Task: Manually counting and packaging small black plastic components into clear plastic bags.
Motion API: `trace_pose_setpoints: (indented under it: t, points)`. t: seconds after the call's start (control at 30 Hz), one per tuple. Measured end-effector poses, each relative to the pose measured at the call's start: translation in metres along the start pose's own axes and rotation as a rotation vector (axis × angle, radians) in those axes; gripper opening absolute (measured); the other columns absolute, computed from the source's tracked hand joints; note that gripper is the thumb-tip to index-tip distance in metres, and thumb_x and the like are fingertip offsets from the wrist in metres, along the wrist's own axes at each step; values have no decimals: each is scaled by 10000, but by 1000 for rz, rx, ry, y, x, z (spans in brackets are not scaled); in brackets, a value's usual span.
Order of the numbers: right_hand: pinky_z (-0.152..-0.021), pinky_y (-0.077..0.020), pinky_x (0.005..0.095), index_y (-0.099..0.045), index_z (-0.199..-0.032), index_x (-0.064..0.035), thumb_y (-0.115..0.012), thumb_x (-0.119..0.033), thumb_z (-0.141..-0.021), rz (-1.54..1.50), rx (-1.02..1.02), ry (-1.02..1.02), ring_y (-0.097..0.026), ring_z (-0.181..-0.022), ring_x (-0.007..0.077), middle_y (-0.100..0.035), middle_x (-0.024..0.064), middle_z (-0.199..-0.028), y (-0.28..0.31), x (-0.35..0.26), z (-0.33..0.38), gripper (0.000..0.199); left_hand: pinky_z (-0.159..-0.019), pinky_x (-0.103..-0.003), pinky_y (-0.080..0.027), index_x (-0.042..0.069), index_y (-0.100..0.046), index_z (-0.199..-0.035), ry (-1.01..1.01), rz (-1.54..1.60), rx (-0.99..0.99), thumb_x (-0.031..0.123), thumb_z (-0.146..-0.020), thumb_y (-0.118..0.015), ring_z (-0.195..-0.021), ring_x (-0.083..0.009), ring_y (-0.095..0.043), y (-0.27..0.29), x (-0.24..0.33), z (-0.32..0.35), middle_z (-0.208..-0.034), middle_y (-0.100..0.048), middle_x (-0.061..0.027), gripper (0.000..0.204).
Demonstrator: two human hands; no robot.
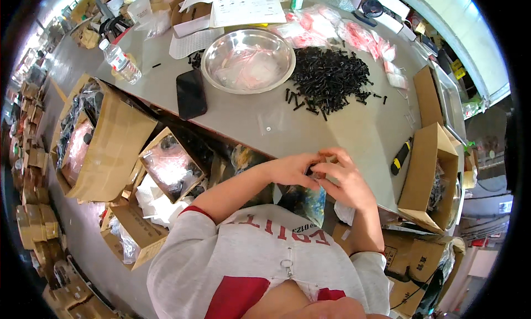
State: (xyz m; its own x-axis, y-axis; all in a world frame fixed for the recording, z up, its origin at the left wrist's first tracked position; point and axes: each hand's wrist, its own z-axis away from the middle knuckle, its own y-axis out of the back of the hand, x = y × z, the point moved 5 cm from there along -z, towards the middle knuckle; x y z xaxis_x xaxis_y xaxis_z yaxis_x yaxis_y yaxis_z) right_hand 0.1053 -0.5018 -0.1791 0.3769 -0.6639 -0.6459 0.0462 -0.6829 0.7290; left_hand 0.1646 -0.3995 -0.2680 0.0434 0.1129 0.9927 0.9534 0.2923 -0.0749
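Note:
My left hand (292,168) and my right hand (349,182) meet over the near edge of the table, fingertips bent toward each other. Both are closed around something small and dark, mostly hidden by the fingers. Beyond them lies a big heap of black screws (331,78), with a few strays around it. A steel bowl (211,82) to the left of the heap holds clear plastic bags with red markings (251,67). One small clear bag (270,122) lies flat on the table between the bowl and my hands.
A black phone (191,94) and a water bottle (121,63) are on the left of the table. On the right lie a yellow-black utility knife (401,156) and an open carton (417,172). Bundled bags (315,26) and papers (249,6) sit at the back. Cartons (113,144) stand lower left.

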Motion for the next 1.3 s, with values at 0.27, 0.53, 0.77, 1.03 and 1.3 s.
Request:
trace_pose_setpoints:
  t: [0.27,0.53,0.77,1.03,1.3]
  points:
    - [-742,-509,370,-639,-826,-41,-694,28,-708,74,188,-9,-601,-830,309,-599,111,-1017,6,25,-2,147,-737,-276,-471,-20,-561,-1120,-34,-37,278,128,-852,-654,-812,-115,-578,17,-1,-15,-948,-635,-59,320]
    - [-617,-487,354,-618,-870,-24,-705,-22,-728,-119,225,-349,-629,-721,311,-638,139,-847,-1,63,7,167,-634,-258,-450,-14,-643,-964,78,-186,515,134,-892,-618,-706,-84,-548,27,-14,-7,-790,-644,-35,167]
    - [-639,-458,382,-558,-836,-11,-657,-67,-777,-30,224,-166,-574,-712,315,-568,157,-769,-3,58,7,129,-591,-309,-436,10,-623,-929,-100,-606,539,135,-900,-588,-625,-226,-539,12,7,-10,-753,-593,-121,133]
    - [-624,-450,382,-552,-830,2,-628,-59,-791,-49,210,-298,-551,-690,346,-555,162,-744,7,63,37,105,-664,-335,-461,16,-599,-967,-52,-555,505,171,-888,-605,-747,-276,-583,17,5,1,-877,-608,-146,174]
    - [-710,-432,248,-586,-894,-10,-601,-112,-898,214,1277,-502,-504,-772,108,-541,0,-793,149,100,153,103,-950,-417,-397,63,-561,-1171,20,-1200,572,334,-832,-647,-1086,-342,-517,94,23,81,-1159,-574,-148,442]
